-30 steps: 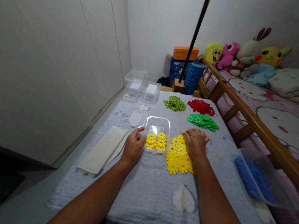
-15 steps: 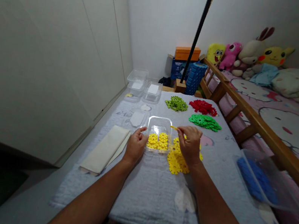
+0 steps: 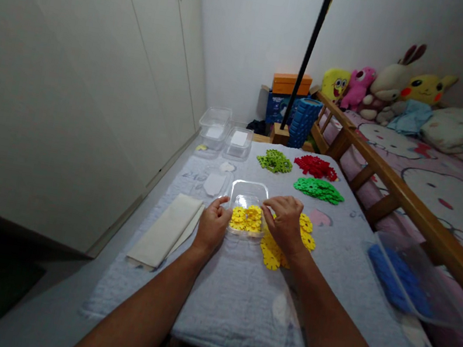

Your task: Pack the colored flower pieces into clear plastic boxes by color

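A clear plastic box (image 3: 250, 189) stands on the pale blue cloth (image 3: 237, 299), partly filled with yellow flower-shaped pieces (image 3: 246, 218). My left hand (image 3: 212, 227) grips the box's left wall, thumb on the rim. My right hand (image 3: 283, 222) reaches over the box's right edge with its fingertips bent down and pinched inside; what they hold is hidden. A loose pile of the same yellow pieces (image 3: 305, 225) lies on the cloth under and beside my right hand.
Farther back lie piles of olive green pieces (image 3: 275, 160), red pieces (image 3: 315, 166) and bright green pieces (image 3: 319, 189). Empty clear boxes (image 3: 215, 119) stand at the back left. A folded cloth (image 3: 166, 230) lies left; a tub of blue pieces (image 3: 400, 280) and a wooden bed rail (image 3: 393, 186) are right.
My right hand lifted a yellow piece from the pile and carried it left to the box, where its fingers now dip inside. My left hand stayed on the box.
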Demonstrator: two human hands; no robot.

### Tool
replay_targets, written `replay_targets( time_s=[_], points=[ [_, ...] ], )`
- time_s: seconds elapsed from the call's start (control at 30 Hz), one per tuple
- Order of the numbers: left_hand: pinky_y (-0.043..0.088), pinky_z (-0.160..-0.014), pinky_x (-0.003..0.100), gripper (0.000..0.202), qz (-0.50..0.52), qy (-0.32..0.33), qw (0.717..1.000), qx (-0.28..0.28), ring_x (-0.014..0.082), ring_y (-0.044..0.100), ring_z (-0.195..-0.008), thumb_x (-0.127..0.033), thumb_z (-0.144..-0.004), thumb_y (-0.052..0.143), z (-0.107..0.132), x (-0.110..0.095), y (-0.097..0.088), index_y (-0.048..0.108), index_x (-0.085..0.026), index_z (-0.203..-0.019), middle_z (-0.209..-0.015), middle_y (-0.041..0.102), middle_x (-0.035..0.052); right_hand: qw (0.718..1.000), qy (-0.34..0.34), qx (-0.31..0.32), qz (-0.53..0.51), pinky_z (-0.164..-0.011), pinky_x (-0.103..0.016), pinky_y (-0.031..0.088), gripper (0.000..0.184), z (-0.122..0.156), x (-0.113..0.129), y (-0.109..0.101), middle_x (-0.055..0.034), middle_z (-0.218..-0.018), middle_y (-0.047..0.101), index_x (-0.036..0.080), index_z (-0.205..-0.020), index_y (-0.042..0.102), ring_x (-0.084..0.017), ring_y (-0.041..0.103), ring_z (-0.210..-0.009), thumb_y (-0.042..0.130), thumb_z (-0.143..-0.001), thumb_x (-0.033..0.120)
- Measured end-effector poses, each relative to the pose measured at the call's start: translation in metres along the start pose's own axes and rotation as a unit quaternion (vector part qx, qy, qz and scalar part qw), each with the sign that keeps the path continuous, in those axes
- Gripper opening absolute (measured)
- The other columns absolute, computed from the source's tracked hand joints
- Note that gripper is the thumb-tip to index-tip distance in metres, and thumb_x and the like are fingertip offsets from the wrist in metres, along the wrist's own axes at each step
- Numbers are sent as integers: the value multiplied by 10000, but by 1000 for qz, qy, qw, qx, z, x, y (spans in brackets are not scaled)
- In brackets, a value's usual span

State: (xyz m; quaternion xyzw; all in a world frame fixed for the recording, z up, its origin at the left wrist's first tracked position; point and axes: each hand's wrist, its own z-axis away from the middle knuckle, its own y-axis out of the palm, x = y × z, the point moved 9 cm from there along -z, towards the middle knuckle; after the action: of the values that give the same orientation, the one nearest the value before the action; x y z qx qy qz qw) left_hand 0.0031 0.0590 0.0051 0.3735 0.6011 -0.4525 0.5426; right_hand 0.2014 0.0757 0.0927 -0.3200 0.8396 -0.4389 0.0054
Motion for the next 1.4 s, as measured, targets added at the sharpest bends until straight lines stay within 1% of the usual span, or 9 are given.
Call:
replay_targets(
  time_s=[0.1,0.27,0.4,0.53,0.63,0.83,1.07,1.23,1.4],
  points=[
    [309,-546,221,521,5,19,1000,4,105,370,-534,-366,-786,613,1,-3,1,642,-105,-1236,-574,381,-91,998,50,-41,-5,-913,-390,307,171,1,-26,-16,-48,-948,744,223,-870,706,-233,565,-955,561,-956,251],
    [296,-539,225,515,5,21,1000,1,104,356,-527,-361,-785,609,1,-4,0,645,-101,-1227,-570,370,-92,982,174,-70,36,-901,-403,353,207,8,-93,-37,-98,-1036,728,202,-900,717,-268,577,-1007,528,-929,282],
    [289,-535,226,510,0,22,1000,3,103,347,-524,-364,-796,605,0,-4,0,642,-107,-1235,-574,359,-95,956,279,36,80,-846,-399,376,220,22,-143,-27,-123,-1085,711,202,-942,739,-285,591,-1012,539,-869,255],
    [293,-538,222,520,-2,20,1000,7,104,355,-533,-373,-805,596,-1,-1,0,633,-108,-1251,-585,365,-92,930,300,195,87,-749,-345,357,201,37,-162,-1,-104,-1042,722,212,-924,742,-267,614,-972,566,-837,258],
    [291,-535,224,517,-7,20,1000,7,107,362,-533,-376,-800,597,-1,-1,0,639,-110,-1241,-584,374,-88,928,277,237,78,-698,-313,342,174,40,-161,7,-76,-961,720,208,-844,735,-239,618,-919,581,-822,285],
    [286,-527,234,519,-11,22,1000,5,110,354,-526,-370,-798,592,1,-5,0,638,-98,-1238,-578,366,-88,931,291,219,-35,-666,-288,389,252,38,-158,11,-41,-827,693,185,-904,726,-188,600,-757,675,-714,341],
    [292,-540,234,527,-13,23,1000,6,109,356,-529,-384,-795,599,0,-4,-1,641,-108,-1243,-580,363,-92,929,290,86,-213,-631,-299,408,199,24,-139,-5,-19,-703,646,199,-725,688,-179,566,-680,637,-714,391],
    [290,-538,232,512,-11,20,1000,6,110,362,-530,-369,-795,597,0,-4,0,643,-114,-1237,-578,375,-88,920,249,-2,-302,-663,-303,436,215,11,-93,-9,-16,-749,654,204,-784,684,-171,559,-691,644,-772,415],
    [294,-540,225,499,-10,20,1000,8,107,365,-533,-368,-800,605,-1,-3,0,644,-120,-1230,-578,371,-90,960,121,4,-251,-801,-348,449,117,2,-32,-7,-36,-808,699,224,-782,672,-203,596,-815,600,-854,281]
  ],
)
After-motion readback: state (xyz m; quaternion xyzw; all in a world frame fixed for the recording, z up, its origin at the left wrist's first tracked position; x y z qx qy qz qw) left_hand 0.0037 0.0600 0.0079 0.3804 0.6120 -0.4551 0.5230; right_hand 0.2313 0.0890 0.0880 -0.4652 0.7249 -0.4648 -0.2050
